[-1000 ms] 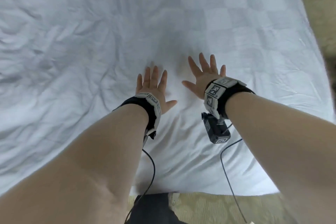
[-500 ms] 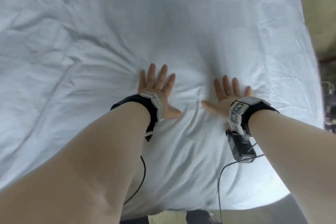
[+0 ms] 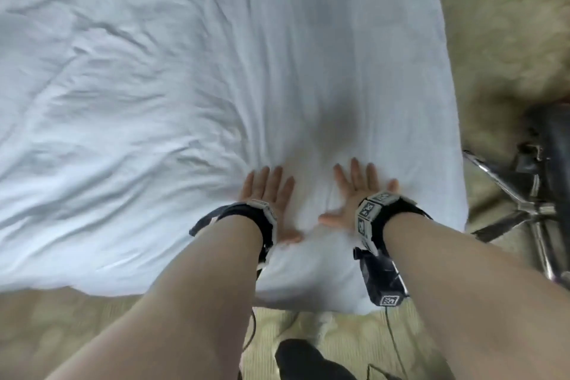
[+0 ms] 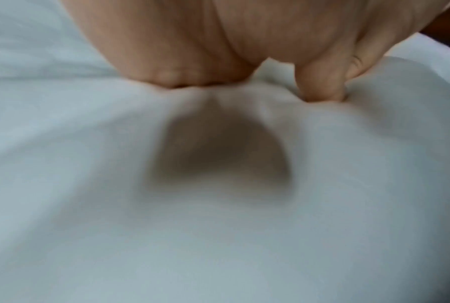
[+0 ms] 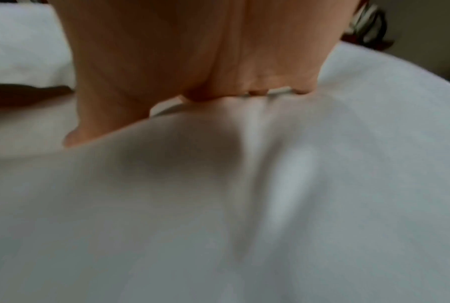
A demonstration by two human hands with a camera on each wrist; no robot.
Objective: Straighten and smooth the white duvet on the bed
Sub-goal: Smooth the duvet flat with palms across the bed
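While you lean over the near corner of the bed, the head view shows your left hand [image 3: 267,191] and right hand [image 3: 357,191] lying palm down, side by side, on the white duvet [image 3: 185,86], which covers the bed from the near edge to the top of the picture. Your fingers [image 3: 279,177] on the left are straight and close together, thumb stretched toward the right hand; your right fingers are straight and slightly spread, thumb pointing back at the left one, the two thumbs near but apart. Creases run across the duvet to the left of your hands, while the cloth ahead of them looks smoother. Beyond the right edge of the bed lies patterned beige carpet [image 3: 493,40], with the metal legs of a chair base [image 3: 524,200] on it. From the left wrist view, your left hand [image 4: 218,45] presses into the duvet [image 4: 218,225], the palm heel and thumb sinking into the cloth, and a blurred fold rises just below; the fingers are hidden there. From the right wrist view, your right hand [image 5: 192,51] likewise bears flat on the duvet [image 5: 244,225], thumb out to the left, with a soft ridge of cloth below the palm.
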